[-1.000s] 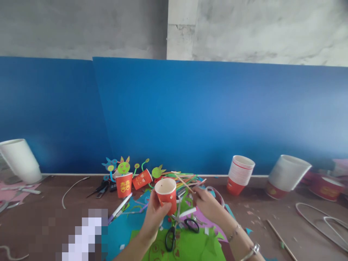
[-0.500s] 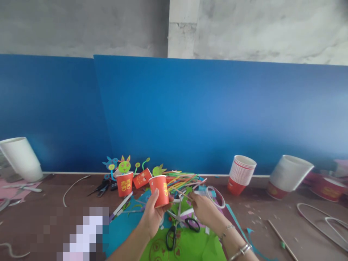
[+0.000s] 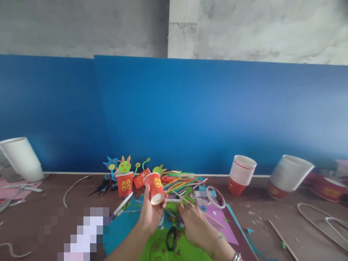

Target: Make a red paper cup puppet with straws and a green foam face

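My left hand is wrapped round a red paper cup with gold characters, tilted so its white base faces me. My right hand is low over the scissors, covering one of their handles. Its fingers point down among green paper scraps, and whether they grip anything is hidden. A thin wooden stick lies behind that hand. Under both hands is green paper with drawn animal faces. Left of the held cup, another red cup stands with paper animal figures.
Colored sticks are heaped behind the hands. Rolls of tape lie to the right. Stacked cups and a larger stack stand farther right. A blue partition closes off the back.
My left hand has tipped the cup, turning its base toward me. My right hand has let go of the wooden stick and moved left and down over the scissors.
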The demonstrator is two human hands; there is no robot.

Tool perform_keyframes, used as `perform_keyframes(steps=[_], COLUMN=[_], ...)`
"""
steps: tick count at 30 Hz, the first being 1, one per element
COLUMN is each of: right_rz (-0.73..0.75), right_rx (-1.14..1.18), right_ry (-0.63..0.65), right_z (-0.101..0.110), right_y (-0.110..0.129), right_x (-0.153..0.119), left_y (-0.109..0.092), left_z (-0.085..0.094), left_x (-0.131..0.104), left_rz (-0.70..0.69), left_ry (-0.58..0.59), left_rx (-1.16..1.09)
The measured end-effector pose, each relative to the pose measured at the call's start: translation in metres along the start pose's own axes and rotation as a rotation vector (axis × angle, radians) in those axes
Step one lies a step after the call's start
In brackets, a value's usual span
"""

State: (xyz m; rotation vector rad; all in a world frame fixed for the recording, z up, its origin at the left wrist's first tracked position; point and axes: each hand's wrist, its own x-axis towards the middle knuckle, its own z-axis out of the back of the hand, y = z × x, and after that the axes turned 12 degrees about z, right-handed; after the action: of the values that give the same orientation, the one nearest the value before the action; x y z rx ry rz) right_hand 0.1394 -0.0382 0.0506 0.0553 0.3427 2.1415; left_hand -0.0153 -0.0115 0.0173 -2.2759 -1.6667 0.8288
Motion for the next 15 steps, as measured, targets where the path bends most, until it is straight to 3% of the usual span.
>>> perform_keyframes(steps=[4, 8, 12, 15], right_rz=[-0.012, 0.013, 0.161, 0.267], right_rx=[0.009, 0.170, 0.326, 0.372], right_ry=[0.001, -0.092, -0.168, -0.255], right_z=[-0.003, 0.012, 0.023, 0.017], right_y=[0.006, -0.003, -0.003, 0.006], right_x=[0.002, -0.007, -0.015, -0.010], left_y=[-0.005, -0.012, -0.012, -0.008], left_z=[0.002, 0.004, 0.002, -0.003], left_x=[0.002, 0.004, 0.005, 0.003], left_rz=[-0.018, -0.002, -0.006, -0.030], left_ry=[0.007, -0.075, -0.101, -0.099], left_rx=[0.006, -0.029, -0.091, -0.073])
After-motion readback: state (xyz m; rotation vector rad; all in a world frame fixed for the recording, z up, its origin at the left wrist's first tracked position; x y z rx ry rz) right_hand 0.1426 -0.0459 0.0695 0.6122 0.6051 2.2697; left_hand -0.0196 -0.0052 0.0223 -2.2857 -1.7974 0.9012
